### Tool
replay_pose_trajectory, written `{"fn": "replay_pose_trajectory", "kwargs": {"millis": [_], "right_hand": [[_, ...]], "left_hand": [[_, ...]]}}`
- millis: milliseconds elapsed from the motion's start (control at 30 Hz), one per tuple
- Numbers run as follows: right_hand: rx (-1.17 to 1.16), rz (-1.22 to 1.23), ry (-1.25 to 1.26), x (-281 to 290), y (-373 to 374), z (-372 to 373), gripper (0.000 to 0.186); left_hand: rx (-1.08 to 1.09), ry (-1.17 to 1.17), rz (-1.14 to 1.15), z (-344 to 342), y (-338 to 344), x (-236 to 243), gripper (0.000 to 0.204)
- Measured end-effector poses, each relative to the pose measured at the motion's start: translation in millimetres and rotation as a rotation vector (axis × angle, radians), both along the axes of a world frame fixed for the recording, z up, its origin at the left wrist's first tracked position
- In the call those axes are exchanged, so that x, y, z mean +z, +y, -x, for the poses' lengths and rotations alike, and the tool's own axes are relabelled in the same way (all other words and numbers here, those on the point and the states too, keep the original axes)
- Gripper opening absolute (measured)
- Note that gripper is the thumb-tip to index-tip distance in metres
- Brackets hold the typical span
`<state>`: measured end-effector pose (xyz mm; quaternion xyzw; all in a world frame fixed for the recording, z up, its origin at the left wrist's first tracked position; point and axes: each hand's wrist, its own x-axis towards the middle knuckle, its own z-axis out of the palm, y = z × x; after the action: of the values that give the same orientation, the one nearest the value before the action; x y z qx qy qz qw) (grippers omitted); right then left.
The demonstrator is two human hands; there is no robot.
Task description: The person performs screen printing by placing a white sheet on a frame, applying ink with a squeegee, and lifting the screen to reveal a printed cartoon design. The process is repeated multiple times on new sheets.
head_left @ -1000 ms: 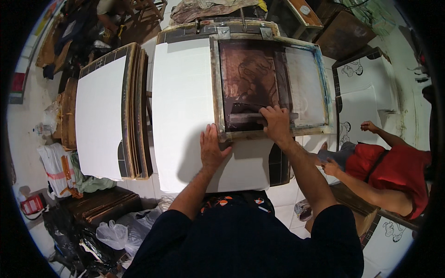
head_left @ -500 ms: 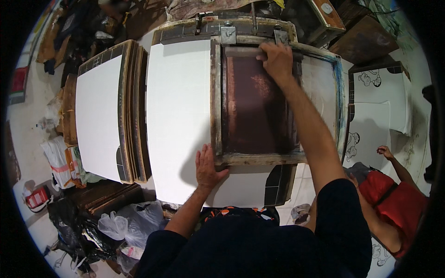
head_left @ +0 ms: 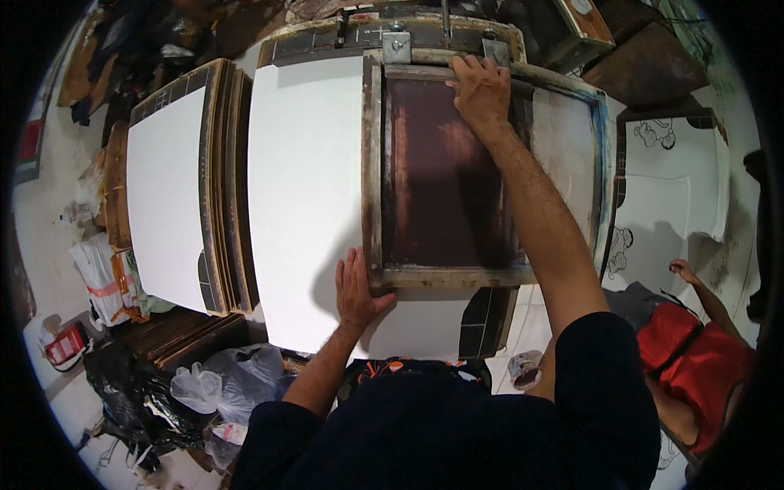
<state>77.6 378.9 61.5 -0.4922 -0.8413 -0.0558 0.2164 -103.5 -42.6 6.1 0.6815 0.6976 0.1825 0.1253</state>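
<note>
A wooden screen-printing frame (head_left: pixel 371 180) lies over white fabric (head_left: pixel 306 188) stretched on a board, its mesh (head_left: pixel 433 188) dark maroon. My right hand (head_left: pixel 482 94) is at the far end of the mesh, its fingers closed over a squeegee (head_left: pixel 416 72) that spans the frame's inner width and is partly hidden by the hand. At the frame's near left corner, my left hand (head_left: pixel 357 290) rests flat on the white fabric, fingers stretched out and thumb toward the frame. Metal hinge clamps (head_left: pixel 397 47) hold the frame's far edge.
A stack of boards (head_left: pixel 220 180) with white fabric on top stands at left. Boards with printed white fabric (head_left: pixel 661 196) are at right, where another person in red (head_left: pixel 694 351) is low down. Plastic bags (head_left: pixel 233 380) lie at lower left.
My right hand has moved slightly farther away with the squeegee, up to the frame's far end. The left hand stays at the near left corner. The whole view has shifted slightly.
</note>
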Motion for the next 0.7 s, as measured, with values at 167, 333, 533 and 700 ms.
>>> {"fn": "replay_pose_trajectory", "kwargs": {"millis": [167,333,533,700], "right_hand": [[0.014,0.057,-0.010,3.0,-102.2,-21.3,0.026],[-0.009,0.265,-0.044,24.5,-255.1,-48.0,0.040],[-0.001,0.330,-0.021,18.2,-323.2,-63.1,0.045],[-0.008,0.298,-0.005,7.5,-329.1,-65.1,0.046]], "left_hand": [[-0.023,-0.022,-0.062,0.7,1.9,0.4,0.119],[0.020,-0.044,-0.034,-2.3,1.9,-0.3,0.120],[0.024,-0.130,-0.133,-3.2,5.5,-1.3,0.117],[0.136,-0.258,-0.073,-15.1,15.2,-6.5,0.115]]}}
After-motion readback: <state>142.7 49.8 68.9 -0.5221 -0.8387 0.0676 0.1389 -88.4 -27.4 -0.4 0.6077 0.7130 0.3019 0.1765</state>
